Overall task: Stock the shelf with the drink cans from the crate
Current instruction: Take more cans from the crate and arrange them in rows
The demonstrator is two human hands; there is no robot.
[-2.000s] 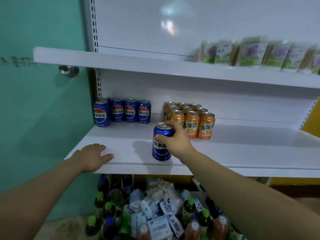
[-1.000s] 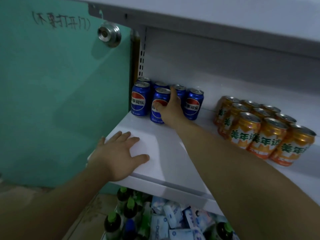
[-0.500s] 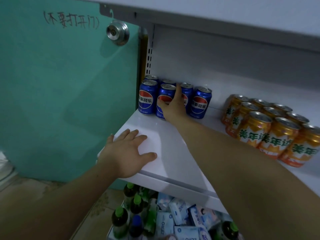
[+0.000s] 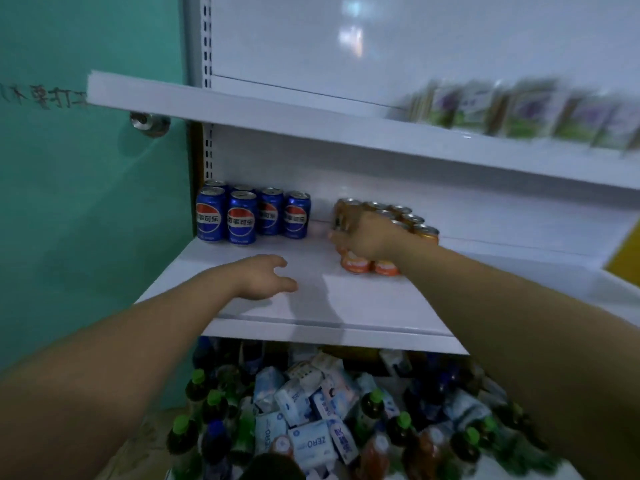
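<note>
Standing beside a teal door [image 4: 86, 237], the white shelf [image 4: 367, 306] bears blue cans [image 4: 242, 221].

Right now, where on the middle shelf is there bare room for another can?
Bare: the front of the shelf around the left hand, the gap between the blue cans and orange cans, and the stretch right of the orange cans. Crowded: the back-left corner and around the right hand.

Head camera looks down, close, at shelf [image 4: 346, 303].
</note>
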